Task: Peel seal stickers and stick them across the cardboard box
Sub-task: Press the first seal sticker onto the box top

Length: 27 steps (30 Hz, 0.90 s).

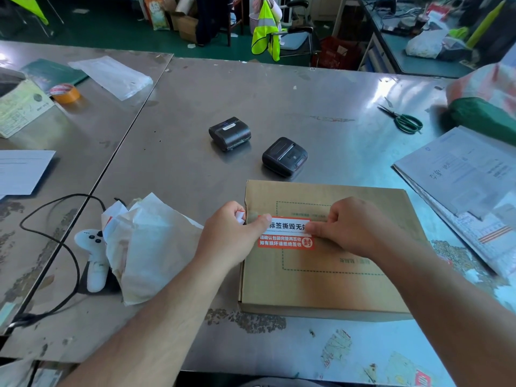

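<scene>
My left hand has its thumb laid flat on the 9 o'clock end of the seal sticker, while its curled fingers keep hold of a white scrap just off the box edge; I judge it to be backing paper, though too little shows to be sure. My right hand is closed on the 3 o'clock end of the sticker, fingertips and thumb nipping it against the lid. This is all from the head view, the only one I have. The sticker lies on top of the cardboard box, toward the box's 9 o'clock edge, and the box sits flat on the metal table at about 5 o'clock from the table's middle. I expect the sticker to be thin, limp and very light, tacky underneath, apt to crease or fold onto itself, so it wants holding by its two short ends and keeping taut as it goes down. It is a short strip with a white upper band carrying dark characters and a red lower band with white characters and a round white mark. The box is plain brown, shallow, with a dashed rectangle printed on the lid; it looks stiff enough to press against. Crumpled paper lies at the box's 9 o'clock, and two small black printers stand at its 12 o'clock.
</scene>
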### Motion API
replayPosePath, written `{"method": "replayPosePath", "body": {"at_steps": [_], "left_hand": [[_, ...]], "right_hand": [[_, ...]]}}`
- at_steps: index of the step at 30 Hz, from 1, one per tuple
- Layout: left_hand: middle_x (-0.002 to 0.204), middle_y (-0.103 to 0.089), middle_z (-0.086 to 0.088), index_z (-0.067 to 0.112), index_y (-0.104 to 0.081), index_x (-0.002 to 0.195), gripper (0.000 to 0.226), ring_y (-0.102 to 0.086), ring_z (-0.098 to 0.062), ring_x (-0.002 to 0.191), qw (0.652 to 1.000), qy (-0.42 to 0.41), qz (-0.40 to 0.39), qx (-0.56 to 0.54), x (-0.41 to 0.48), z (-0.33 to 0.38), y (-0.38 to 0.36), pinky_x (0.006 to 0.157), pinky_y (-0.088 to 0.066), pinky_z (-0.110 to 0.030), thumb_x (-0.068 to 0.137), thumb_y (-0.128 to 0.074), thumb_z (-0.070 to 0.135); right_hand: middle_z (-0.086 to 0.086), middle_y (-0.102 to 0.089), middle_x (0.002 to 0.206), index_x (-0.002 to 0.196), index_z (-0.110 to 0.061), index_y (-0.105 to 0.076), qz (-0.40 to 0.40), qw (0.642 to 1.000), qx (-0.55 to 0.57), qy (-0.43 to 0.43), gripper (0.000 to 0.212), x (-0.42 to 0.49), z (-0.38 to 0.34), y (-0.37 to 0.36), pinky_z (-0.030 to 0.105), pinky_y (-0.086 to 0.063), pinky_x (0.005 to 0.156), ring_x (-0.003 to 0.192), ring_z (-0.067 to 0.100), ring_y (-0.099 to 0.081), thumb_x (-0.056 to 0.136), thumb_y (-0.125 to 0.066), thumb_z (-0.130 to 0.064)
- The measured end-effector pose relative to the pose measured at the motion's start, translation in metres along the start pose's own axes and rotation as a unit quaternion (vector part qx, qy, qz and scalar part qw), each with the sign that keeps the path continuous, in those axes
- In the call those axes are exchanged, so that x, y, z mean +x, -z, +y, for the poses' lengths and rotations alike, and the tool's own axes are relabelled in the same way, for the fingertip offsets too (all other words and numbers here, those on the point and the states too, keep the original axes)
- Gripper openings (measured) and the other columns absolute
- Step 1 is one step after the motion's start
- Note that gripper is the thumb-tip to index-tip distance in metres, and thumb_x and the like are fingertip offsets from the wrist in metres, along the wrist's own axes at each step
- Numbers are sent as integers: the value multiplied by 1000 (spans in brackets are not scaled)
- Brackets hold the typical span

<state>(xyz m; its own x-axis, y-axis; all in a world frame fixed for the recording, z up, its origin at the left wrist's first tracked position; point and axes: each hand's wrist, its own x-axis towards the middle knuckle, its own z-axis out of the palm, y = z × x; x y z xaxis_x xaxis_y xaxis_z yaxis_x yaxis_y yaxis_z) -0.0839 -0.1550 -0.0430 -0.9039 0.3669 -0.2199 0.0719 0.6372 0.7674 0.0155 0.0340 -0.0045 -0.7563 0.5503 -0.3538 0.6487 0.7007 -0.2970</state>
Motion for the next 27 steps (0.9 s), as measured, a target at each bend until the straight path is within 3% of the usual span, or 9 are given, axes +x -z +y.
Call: {"method": "replayPosePath", "body": {"at_steps": [5,10,14,17,19,22,27], "left_hand": [[63,-34,5,19,-33,71,41,-31,-16,56,1000,-12,-5,-20,3,0,-1,52,-24,-31,89,-57,46],[64,-38,5,19,-37,72,35,-35,-12,58,996,-31,-28,-73,-3,-12,1,54,-27,-29,95,-53,38],[67,-43,0,11,-40,76,37,-39,-14,61,994,-25,-19,-100,-5,-17,-4,57,-30,-32,95,-53,40],[71,-53,-14,6,-46,83,40,-47,-18,66,993,-14,-9,-115,-6,-19,-7,60,-36,-33,95,-51,43],[76,-61,-18,6,-50,86,40,-53,-18,69,991,2,-5,-137,-8,-20,-9,63,-39,-34,95,-50,45],[78,-62,-9,6,-52,89,41,-55,-18,70,984,22,-11,-175,-14,-21,-11,65,-42,-34,95,-49,46],[91,-70,-16,7,-56,90,43,-62,-21,76,982,38,-7,-186,-24,-27,-11,70,-47,-37,94,-49,49]], "right_hand": [[7,-62,61,66,-8,-59,-39,998,-52,-20,68,7,-12,5,31,-52,63,56,20,-59,82,-55,-74],[6,-58,64,63,-11,-54,-47,994,-93,-16,71,10,-20,5,32,-52,64,61,20,-58,81,-50,-79],[3,-63,76,71,-18,-57,-37,996,-84,21,66,3,-20,1,31,-44,56,68,17,-58,71,-59,-84],[-1,-61,82,77,-22,-52,-49,994,-88,40,66,-5,-18,3,33,-50,66,75,17,-58,62,-66,-85],[-2,-60,81,78,-22,-51,-26,995,-88,39,67,-5,-19,3,33,-48,63,74,16,-56,60,-66,-85],[-3,-59,78,74,-23,-46,44,995,-71,52,63,0,-24,-2,31,-38,55,69,14,-53,68,-60,-84],[-2,-60,79,73,-24,-44,114,991,-50,57,58,5,-29,-14,32,-40,58,75,20,-58,81,-48,-80]]}}
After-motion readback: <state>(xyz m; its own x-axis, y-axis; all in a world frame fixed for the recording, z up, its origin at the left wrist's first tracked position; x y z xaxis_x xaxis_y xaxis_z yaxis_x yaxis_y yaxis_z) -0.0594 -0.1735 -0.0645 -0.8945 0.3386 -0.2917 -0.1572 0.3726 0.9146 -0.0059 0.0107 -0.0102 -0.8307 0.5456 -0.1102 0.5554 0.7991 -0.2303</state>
